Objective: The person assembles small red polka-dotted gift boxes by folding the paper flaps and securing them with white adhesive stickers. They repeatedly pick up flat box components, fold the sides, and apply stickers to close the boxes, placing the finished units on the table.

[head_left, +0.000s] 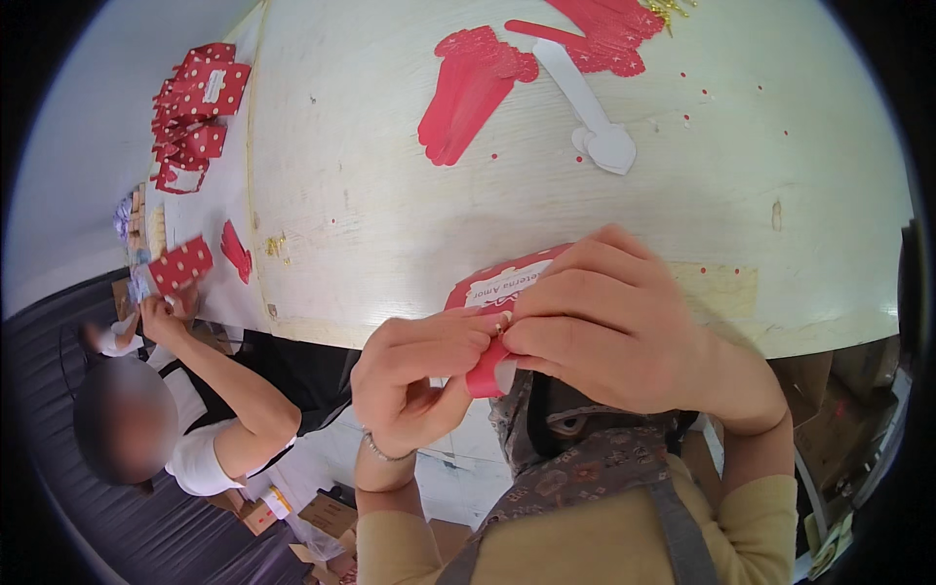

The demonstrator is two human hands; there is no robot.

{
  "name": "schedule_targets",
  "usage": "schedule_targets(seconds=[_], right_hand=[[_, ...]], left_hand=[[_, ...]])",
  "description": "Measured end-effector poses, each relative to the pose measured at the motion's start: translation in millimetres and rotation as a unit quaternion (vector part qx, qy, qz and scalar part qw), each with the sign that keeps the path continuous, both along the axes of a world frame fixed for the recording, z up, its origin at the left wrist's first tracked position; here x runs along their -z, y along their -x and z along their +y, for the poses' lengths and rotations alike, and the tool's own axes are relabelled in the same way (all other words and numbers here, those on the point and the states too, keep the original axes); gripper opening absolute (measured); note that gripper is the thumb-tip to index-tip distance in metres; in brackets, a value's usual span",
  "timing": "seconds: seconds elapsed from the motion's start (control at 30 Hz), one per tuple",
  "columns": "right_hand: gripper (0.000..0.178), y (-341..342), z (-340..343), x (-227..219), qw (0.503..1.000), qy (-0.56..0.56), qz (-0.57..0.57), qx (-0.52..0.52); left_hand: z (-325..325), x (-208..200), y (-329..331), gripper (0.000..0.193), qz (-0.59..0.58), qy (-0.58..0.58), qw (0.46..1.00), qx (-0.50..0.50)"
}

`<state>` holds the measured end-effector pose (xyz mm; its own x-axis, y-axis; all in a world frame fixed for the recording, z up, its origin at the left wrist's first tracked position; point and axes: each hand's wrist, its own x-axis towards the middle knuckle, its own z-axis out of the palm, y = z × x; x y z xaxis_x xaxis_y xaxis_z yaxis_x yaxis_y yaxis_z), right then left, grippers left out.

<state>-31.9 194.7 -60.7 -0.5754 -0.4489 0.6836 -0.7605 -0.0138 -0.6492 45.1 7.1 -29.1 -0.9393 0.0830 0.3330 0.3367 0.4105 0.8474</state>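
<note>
Close to the table's near edge, a red paper box (517,266) with pale dots and a white label sits between my hands, largely covered by them. My left hand (414,366) is closed, pinching a red paper strip (487,378) that curls into a loop below the box. From the other side my right hand (609,327) bends its fingers over the box, thumb and forefinger pressed together by the strip's end. A tiny shiny gold-coloured bit shows between the fingertips; its exact shape is hidden.
Red scalloped strips (468,97) lie fanned out at the far middle, beside a white strip (590,112). Gold fasteners (673,8) are at the far edge. Red dots are scattered about. On the left, a co-worker's hand (166,317) is near another dotted box (181,265); more boxes (200,112) are piled beyond.
</note>
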Motion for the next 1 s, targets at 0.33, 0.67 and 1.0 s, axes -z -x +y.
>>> schedule_targets(seconds=[0.33,0.67,1.0], right_hand=[[0.024,-2.2,-3.2,11.3,0.989,0.027,0.141,0.022],[0.022,-0.9,1.4,11.3,0.995,0.001,0.1,-0.01],[0.034,-0.9,4.9,-12.8,0.993,-0.04,-0.08,-0.071]], left_hand=[[4.7,15.7,11.7,0.028,0.09,0.016,0.996,-0.006],[1.6,27.3,10.0,0.025,0.119,0.033,0.992,0.008],[2.0,21.7,10.8,0.022,0.193,0.145,0.97,-0.024]])
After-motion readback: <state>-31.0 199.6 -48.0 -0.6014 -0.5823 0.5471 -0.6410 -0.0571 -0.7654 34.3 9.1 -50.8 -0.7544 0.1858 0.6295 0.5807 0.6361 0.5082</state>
